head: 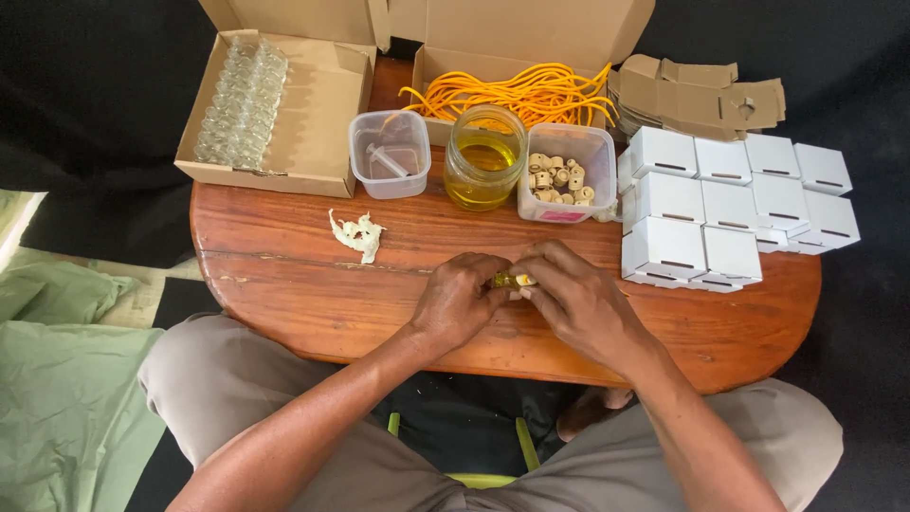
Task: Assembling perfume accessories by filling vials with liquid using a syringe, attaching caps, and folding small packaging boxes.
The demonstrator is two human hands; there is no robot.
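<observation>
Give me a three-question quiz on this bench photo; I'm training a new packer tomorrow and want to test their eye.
1. True or false: both hands meet on one small vial.
2. What stands between the tub with the syringe and the tub of stoppers? A) white boxes B) jar of yellow liquid C) crumpled tissue
3. What fills the left side of the open carton at the table's far left?

Key
1. True.
2. B, the jar.
3. Rows of empty clear glass vials.
</observation>
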